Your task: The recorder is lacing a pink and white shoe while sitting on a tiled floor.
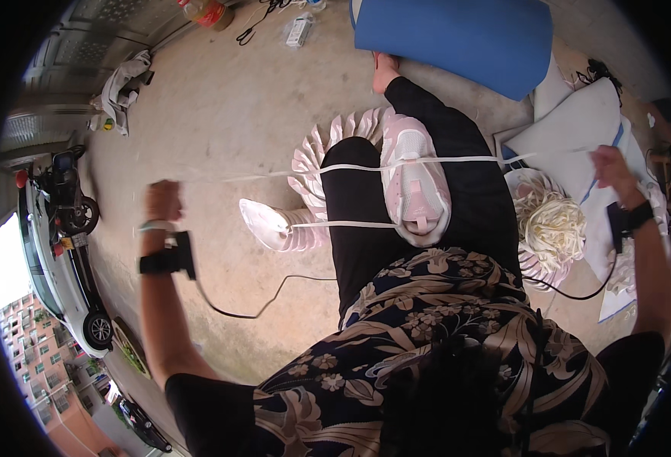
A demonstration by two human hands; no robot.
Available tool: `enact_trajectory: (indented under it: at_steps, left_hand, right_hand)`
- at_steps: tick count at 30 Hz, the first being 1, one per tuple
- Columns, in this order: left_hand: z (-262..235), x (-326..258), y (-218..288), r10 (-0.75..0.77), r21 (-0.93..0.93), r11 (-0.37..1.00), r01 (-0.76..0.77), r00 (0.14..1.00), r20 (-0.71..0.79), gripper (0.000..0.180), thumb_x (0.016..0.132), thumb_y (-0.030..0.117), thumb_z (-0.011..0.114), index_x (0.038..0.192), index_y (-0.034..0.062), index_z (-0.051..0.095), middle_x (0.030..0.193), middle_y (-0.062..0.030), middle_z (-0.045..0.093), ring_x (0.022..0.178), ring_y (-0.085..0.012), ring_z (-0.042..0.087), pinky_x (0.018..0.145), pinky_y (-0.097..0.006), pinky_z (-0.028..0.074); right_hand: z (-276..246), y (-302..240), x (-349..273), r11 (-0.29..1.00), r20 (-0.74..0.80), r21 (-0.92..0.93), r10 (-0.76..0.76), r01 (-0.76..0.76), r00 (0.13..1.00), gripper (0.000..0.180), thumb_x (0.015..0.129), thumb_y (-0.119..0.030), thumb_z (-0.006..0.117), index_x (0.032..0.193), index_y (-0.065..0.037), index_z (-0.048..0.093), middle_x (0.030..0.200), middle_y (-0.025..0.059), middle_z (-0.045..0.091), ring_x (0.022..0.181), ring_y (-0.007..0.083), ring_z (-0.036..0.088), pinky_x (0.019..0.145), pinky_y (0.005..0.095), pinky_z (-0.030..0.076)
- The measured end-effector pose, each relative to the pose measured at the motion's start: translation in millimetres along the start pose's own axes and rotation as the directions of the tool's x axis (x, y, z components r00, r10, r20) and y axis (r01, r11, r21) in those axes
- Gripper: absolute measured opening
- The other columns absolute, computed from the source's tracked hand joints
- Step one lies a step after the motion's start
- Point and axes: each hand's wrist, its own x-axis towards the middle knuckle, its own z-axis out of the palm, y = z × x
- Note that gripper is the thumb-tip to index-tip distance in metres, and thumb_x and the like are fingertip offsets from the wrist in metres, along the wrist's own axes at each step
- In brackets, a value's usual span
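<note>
A pink and white shoe upper (417, 183) lies on my lap, its toe pointing away from me. A white shoelace (358, 166) crosses over it and stretches wide to both sides. My left hand (164, 201) is closed around one end out at the left, slightly blurred. Out at the right, my right hand (614, 167) is closed on the other end. Lower down, a second white strand (343, 225) runs from the shoe to another pale upper (268, 224) beside my left knee.
Several pink and white uppers (302, 158) curve in a row on the floor beyond my left knee. A bundle of cream laces (552, 227) sits by my right thigh. A blue rolled mat (453, 46) lies ahead. Black cables (255, 315) run from my wrist straps.
</note>
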Motion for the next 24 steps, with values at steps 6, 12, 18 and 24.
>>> enact_trajectory:
  at_steps: [6,12,18,24]
  left_hand:
    - [26,-53,264,0.479,-0.970,0.242,0.003,0.870,0.122,0.015,0.083,0.008,0.059,0.069,0.0034,0.061,0.051,0.0007,0.050,0.041,-0.0070,0.045,0.037,-0.023,0.037]
    - [20,-67,368,0.631,-0.544,0.141,-0.827,0.498,-0.594,0.005,0.076,0.003,0.064,0.077,0.0035,0.059,0.063,-0.0061,0.054,0.057,-0.0208,0.051,0.065,-0.030,0.042]
    - [17,-64,396,0.707,-0.197,0.314,-0.929,0.367,-0.604,0.015,0.060,0.009,0.062,0.075,0.0093,0.060,0.086,-0.0027,0.059,0.082,-0.0236,0.050,0.071,-0.034,0.041]
    - [21,-56,397,0.698,-0.204,0.297,-0.933,0.358,-0.620,0.029,0.061,0.002,0.061,0.091,0.0023,0.061,0.091,-0.0091,0.061,0.079,-0.0280,0.054,0.075,-0.035,0.042]
  right_hand:
    - [194,-85,-16,0.898,0.192,0.341,0.222,-0.277,0.956,0.023,0.087,-0.025,0.057,0.073,-0.006,0.054,0.056,-0.0022,0.046,0.040,0.0043,0.039,0.037,0.0205,0.033]
    - [265,-105,15,0.747,0.397,0.547,0.167,-0.378,0.903,0.018,0.087,-0.021,0.057,0.075,-0.006,0.055,0.063,0.0008,0.053,0.046,0.0076,0.047,0.044,0.0220,0.041]
    - [287,-100,25,0.755,0.347,0.587,0.090,-0.291,0.934,0.014,0.088,-0.016,0.053,0.081,-0.005,0.056,0.070,0.0033,0.058,0.053,0.0078,0.053,0.046,0.0206,0.043]
    - [289,-96,30,0.772,0.185,0.628,-0.028,-0.096,0.982,0.011,0.088,-0.013,0.052,0.089,-0.005,0.058,0.076,0.0026,0.060,0.062,0.0060,0.056,0.053,0.0176,0.043]
